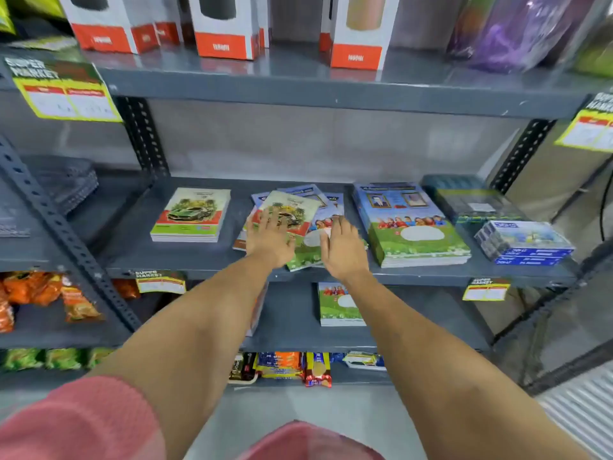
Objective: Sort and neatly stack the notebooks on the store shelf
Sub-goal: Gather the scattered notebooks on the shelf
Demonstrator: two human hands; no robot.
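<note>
On the grey shelf (132, 250), a tidy stack of car-cover notebooks (190, 214) lies at the left. In the middle sits a messy pile of notebooks (298, 207), fanned and crooked. The left hand (268, 240) rests flat on it, fingers (265, 217) spread; the right hand (343, 250) hovers just beside, fingers loosely spread, gripping nothing. A neat stack of blue-and-green notebooks (414, 227) lies further right, then boxed packs (527, 242).

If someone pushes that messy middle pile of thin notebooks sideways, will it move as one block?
Probably not. The fanned middle pile of thin notebooks lies skewed, so glossy-looking covers would likely slide over each other. Each looks slim and probably bends when lifted by one edge. The left hand and right hand lie open on it.
</note>
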